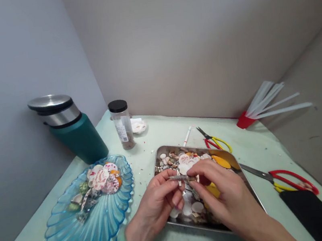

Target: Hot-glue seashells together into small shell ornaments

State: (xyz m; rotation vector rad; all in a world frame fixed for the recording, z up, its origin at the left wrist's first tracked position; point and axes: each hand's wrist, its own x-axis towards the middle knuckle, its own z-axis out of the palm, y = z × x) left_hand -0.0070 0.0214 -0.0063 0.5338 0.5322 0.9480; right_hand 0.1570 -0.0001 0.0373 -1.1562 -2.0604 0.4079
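Observation:
Between both hands is a slender, pointed greyish-brown shell (183, 177), lying nearly level. The fingertips of my left hand (160, 196) pinch its left end, with a small pale piece beside them. Thumb and forefinger of my right hand (222, 190) close on its right end. Directly below is a metal tray (204, 227) holding many shells, white discs and yellow pieces, partly hidden by my hands. To the left, a blue scalloped glass dish (104, 227) carries patterned shells (100, 178), orange pieces and shiny bits.
Behind the dish stands a teal bottle (79, 137), near a clear jar (122, 126) with a black lid. Small scissors (214, 140) and a white pen (187, 136) lie behind the tray. Larger scissors (289, 181), a black flat object (313, 212) and a red cup of translucent sticks (245, 120) are right.

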